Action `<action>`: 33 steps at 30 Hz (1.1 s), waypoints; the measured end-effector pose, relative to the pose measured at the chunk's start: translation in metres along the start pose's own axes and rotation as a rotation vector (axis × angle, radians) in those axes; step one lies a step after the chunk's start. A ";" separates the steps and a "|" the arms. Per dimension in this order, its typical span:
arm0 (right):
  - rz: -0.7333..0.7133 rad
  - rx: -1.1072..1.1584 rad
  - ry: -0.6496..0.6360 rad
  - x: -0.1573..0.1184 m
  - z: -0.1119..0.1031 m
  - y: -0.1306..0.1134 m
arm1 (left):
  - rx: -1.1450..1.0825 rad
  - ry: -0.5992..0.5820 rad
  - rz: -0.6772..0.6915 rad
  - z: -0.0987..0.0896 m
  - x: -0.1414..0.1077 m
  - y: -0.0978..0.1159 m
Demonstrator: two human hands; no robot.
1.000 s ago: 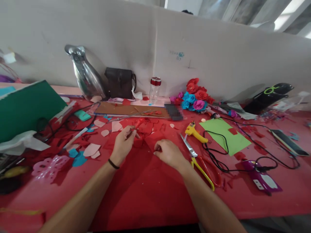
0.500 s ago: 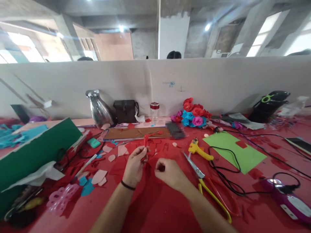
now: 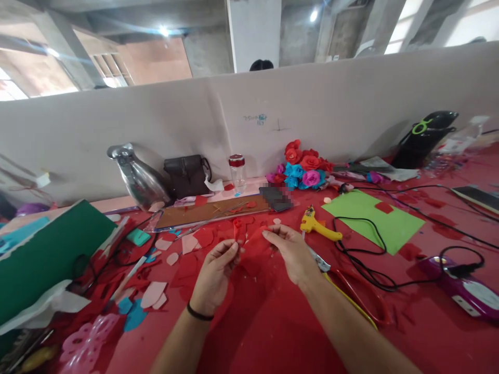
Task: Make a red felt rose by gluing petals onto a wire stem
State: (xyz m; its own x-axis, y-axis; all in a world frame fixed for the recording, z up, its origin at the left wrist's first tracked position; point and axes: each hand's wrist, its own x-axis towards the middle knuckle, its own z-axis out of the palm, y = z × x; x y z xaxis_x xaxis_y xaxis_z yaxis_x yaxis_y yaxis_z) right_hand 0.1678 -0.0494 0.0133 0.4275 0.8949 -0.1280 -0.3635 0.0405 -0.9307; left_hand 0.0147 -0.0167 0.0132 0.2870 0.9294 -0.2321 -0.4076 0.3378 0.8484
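My left hand (image 3: pixel 215 275) pinches a small rolled red paper flower centre (image 3: pixel 237 228) upright between thumb and fingers. To its right, my right hand (image 3: pixel 290 254) is closed on the edge of a red paper petal (image 3: pixel 257 238), which lies close beside the roll; I cannot tell whether they touch. A yellow glue gun (image 3: pixel 322 228) rests just beyond my right hand. Scissors (image 3: pixel 360 296) with red and yellow handles lie partly hidden under my right forearm. Loose red and pink paper petals (image 3: pixel 205 238) are scattered past my left hand.
Finished paper flowers (image 3: pixel 307 166) are bunched at the back. A steel flask (image 3: pixel 138 179), a dark bag (image 3: pixel 187 175) and a glass jar (image 3: pixel 237 171) stand along the partition. On the right are a green sheet (image 3: pixel 374 221), black cords and a purple power strip (image 3: pixel 463 291).
My right hand has moved forward and now holds a red petal beside the roll. My left hand still holds the roll. The camera view has tilted and shifted.
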 end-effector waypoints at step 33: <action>-0.211 -0.240 0.014 -0.011 0.003 -0.004 | 0.060 0.063 -0.066 0.008 -0.001 -0.017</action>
State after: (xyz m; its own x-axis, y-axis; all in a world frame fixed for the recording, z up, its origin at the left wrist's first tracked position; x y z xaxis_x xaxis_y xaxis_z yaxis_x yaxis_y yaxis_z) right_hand 0.1617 -0.0578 0.0191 0.4849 0.8716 0.0729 -0.0603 0.1165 -0.9914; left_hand 0.0279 -0.0240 0.0029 0.2553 0.9135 -0.3167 -0.3365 0.3910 0.8567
